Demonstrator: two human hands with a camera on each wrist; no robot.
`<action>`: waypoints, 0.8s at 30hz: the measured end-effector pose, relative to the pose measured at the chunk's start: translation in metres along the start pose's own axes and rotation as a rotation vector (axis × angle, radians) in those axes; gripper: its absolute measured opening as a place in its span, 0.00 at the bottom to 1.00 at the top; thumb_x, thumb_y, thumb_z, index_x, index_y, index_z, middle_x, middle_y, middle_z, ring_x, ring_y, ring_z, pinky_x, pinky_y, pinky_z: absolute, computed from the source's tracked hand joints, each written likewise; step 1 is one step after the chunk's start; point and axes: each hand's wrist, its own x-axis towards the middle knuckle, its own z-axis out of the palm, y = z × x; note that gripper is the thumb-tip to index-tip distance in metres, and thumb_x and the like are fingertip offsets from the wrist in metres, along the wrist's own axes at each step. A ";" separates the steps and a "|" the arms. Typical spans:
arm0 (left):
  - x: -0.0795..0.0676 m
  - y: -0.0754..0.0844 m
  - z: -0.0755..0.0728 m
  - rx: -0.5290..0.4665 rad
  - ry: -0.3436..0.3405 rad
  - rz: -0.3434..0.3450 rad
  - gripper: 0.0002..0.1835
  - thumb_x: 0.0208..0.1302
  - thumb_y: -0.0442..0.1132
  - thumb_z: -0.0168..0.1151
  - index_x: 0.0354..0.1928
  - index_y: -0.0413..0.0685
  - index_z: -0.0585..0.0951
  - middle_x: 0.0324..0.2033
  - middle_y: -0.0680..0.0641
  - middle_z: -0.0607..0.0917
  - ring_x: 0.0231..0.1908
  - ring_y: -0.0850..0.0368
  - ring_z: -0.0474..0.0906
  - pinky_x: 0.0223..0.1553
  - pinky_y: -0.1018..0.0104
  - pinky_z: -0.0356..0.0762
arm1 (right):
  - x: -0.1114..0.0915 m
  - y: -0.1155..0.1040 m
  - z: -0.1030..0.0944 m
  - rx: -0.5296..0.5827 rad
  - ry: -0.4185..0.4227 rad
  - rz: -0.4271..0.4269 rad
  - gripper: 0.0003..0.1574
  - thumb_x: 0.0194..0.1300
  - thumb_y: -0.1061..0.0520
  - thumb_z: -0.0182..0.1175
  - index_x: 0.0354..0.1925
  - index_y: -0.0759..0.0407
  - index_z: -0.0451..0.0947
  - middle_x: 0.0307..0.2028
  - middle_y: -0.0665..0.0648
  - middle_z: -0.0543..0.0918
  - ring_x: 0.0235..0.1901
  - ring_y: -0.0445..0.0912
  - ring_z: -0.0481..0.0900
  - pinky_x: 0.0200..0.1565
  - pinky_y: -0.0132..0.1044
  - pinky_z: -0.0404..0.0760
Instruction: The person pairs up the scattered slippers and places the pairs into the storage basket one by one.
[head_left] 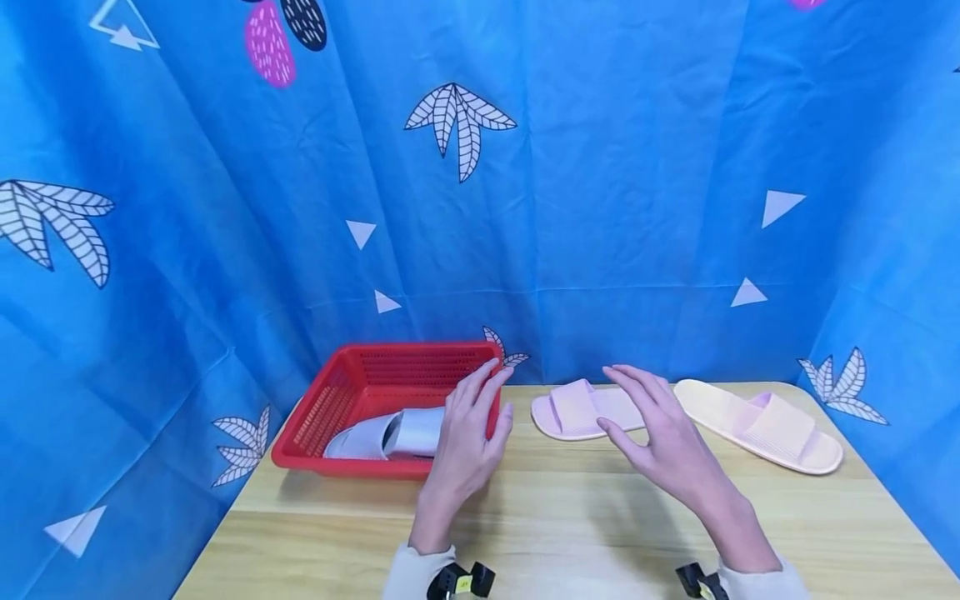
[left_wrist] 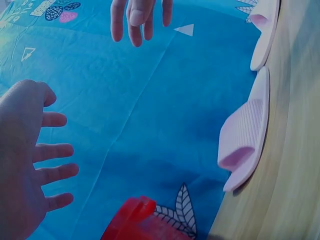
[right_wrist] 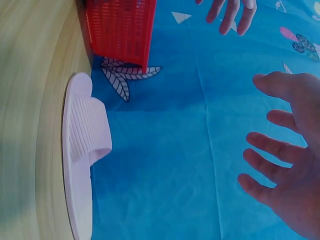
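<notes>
My left hand (head_left: 468,433) hovers over the right end of a red plastic basket (head_left: 300,454), fingers spread and holding nothing. Inside the basket lie grey slippers (head_left: 416,432), partly hidden behind that hand. My right hand (head_left: 663,437) is raised above the table, its fingers extended and its palm bare. Behind its fingertips a pink slipper (head_left: 573,408) lies sole down on the wood. Farther right rests another slipper (head_left: 780,427), pale pink and cream in the head view. The right wrist view shows the pink slipper (right_wrist: 85,135) well apart from the right hand (right_wrist: 285,155).
The light wooden table (head_left: 555,533) ends against a blue patterned curtain (head_left: 630,208) at the back and sides. The basket stands at the table's back left, the two loose slippers along its back right. Each wrist wears a black strap (head_left: 457,581).
</notes>
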 end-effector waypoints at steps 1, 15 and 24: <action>0.001 0.001 0.001 -0.003 -0.003 0.001 0.30 0.65 0.54 0.52 0.70 0.70 0.60 0.69 0.55 0.61 0.67 0.60 0.56 0.61 0.48 0.60 | -0.001 0.002 -0.002 -0.003 -0.001 0.005 0.42 0.57 0.49 0.67 0.67 0.47 0.64 0.63 0.52 0.68 0.62 0.49 0.63 0.59 0.46 0.65; 0.017 0.020 0.027 -0.006 -0.032 0.044 0.30 0.65 0.52 0.52 0.70 0.70 0.60 0.69 0.57 0.60 0.68 0.62 0.53 0.63 0.51 0.57 | -0.011 0.021 -0.028 -0.051 0.082 0.004 0.48 0.48 0.55 0.73 0.67 0.50 0.66 0.62 0.56 0.70 0.61 0.54 0.65 0.59 0.40 0.66; 0.018 0.024 0.033 -0.004 -0.045 0.042 0.28 0.68 0.59 0.44 0.69 0.66 0.62 0.69 0.55 0.61 0.68 0.62 0.52 0.63 0.49 0.57 | -0.011 0.033 -0.033 -0.043 0.126 -0.043 0.50 0.42 0.57 0.75 0.65 0.53 0.68 0.60 0.57 0.72 0.59 0.58 0.66 0.62 0.34 0.59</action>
